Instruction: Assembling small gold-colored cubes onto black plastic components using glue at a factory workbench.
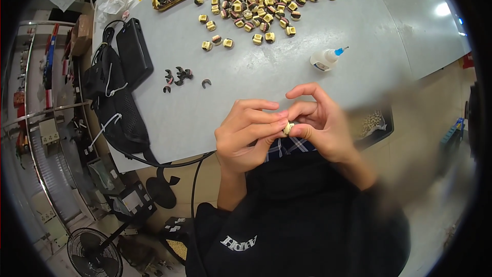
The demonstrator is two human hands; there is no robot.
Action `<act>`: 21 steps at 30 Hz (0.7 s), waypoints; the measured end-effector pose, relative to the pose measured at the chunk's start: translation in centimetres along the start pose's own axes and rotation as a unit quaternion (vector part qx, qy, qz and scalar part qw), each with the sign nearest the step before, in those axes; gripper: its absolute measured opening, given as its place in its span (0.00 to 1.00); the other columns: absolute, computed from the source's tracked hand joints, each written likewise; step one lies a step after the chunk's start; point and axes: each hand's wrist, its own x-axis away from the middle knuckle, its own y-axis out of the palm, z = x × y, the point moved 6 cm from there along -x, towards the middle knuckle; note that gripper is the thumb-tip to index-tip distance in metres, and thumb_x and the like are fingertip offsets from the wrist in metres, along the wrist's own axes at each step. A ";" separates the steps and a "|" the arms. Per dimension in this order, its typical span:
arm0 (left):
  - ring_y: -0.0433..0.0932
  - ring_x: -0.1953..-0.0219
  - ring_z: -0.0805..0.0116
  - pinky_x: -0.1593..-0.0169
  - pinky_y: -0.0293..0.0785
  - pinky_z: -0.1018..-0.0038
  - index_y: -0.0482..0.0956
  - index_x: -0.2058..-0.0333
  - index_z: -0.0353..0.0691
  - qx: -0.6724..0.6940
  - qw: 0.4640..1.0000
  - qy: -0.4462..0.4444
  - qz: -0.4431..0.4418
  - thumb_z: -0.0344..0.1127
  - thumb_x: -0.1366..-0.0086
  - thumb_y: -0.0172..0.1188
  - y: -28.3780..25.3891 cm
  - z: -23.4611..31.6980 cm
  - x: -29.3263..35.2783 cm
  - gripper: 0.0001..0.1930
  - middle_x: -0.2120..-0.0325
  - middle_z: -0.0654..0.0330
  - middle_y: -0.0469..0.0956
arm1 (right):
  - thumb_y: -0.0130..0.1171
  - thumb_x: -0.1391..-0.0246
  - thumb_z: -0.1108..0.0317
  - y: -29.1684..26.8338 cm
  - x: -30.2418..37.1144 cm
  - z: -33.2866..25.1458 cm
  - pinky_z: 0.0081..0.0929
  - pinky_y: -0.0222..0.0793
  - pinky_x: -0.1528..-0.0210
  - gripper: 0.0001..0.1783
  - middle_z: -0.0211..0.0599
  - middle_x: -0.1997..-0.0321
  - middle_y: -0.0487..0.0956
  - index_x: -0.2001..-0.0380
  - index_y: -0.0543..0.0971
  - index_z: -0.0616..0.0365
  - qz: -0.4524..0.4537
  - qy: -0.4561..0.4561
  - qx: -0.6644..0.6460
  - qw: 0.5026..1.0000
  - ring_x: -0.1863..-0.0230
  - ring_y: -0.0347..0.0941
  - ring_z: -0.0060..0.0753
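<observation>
Near the table's front edge, my left hand (246, 134) and my right hand (325, 129) meet over a small cream-coloured piece (288, 128). Fingertips and thumbs of both hands pinch it, so most of its shape is hidden. My right index finger is raised and curved above it. Beyond my hands to the left lie several small black curved pieces (183, 74), with one C-shaped black piece (206, 83) apart from them. A white squeeze bottle (324, 60) with a blue nozzle tip lies tilted beyond my right hand.
Across the far table spreads a pile of small cream-and-black pieces (266, 7), beside a yellow tray (177, 1) holding black bits. A black box-shaped device (134, 54) and a black mesh bag (120, 123) with cables lie left. A dark bin (382, 123) sits below right; a fan (95, 253) stands lower left.
</observation>
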 end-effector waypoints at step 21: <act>0.69 0.55 0.56 0.52 0.66 0.65 0.80 0.63 0.35 -0.465 0.866 -0.113 0.145 0.22 0.47 0.58 -6.2 -0.4 -0.5 0.11 0.58 0.56 0.74 | 0.56 0.54 0.81 2.8 -3.9 -2.6 0.33 0.68 0.51 0.17 0.49 0.51 0.72 0.58 0.72 0.64 0.133 -0.324 0.578 0.737 0.54 0.71 0.47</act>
